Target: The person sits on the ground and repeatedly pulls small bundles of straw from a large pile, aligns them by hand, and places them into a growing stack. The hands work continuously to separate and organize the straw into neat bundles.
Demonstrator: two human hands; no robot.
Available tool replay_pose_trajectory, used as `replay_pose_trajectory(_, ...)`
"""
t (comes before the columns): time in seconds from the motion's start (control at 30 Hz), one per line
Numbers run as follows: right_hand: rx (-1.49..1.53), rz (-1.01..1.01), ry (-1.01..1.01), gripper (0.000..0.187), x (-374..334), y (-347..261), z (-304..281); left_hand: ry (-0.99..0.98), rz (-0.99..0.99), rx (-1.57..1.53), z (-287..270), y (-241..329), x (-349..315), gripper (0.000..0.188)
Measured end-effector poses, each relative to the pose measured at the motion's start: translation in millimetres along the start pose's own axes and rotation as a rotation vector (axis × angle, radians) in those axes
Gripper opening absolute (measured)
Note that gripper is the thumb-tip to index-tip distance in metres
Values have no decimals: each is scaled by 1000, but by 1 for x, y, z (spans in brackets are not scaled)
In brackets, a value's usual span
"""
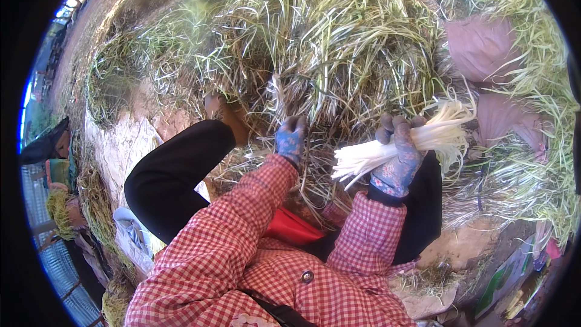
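Note:
My right hand [398,154], in a flowered glove with grey fingers, is wrapped round a bundle of white stalks [445,130]. The bundle lies across the palm: its cut-looking ends point left, its paler yellowish leafy ends right. My left hand [290,137], gloved alike, is at the near edge of a big heap of long green-leaved stalks [357,42]. Its fingers are curled in among the stalk bases; what they pinch, if anything, is too small to make out. Both forearms are in red-and-white checked sleeves.
My bent knees in black trousers [175,175] flank the work spot. A red cloth or bag [293,227] lies in my lap. More green leaves and dusty pink cloth [484,48] are to the right. At left are a pale sheet [121,151] and blue corrugated panelling [54,254].

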State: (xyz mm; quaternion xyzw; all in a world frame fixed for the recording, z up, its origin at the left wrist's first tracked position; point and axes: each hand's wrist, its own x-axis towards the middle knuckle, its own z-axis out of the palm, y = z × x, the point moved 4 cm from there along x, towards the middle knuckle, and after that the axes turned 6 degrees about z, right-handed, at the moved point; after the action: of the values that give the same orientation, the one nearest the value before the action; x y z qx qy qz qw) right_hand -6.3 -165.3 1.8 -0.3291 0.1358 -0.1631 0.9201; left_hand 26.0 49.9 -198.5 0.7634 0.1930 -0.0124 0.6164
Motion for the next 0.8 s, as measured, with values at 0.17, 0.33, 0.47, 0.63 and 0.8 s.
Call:
replay_pose_trajectory(0.17,22,-23,2,37,-2,-8,-1,-397,-60,87,32,24,2,49)
replay_pose_trajectory(0.33,27,-11,31,38,-2,-5,2,-388,-154,-463,-5,80,-58,27)
replay_pose_trajectory(0.47,70,-45,-1,36,-6,-11,6,-579,-27,-799,-28,147,-93,60)
replay_pose_trajectory(0.63,139,-45,-32,33,-11,-22,8,-593,-15,-787,-39,193,-96,35)
replay_pose_trajectory(0.8,133,12,-24,41,-10,-15,7,-453,60,-755,-23,201,-79,20)
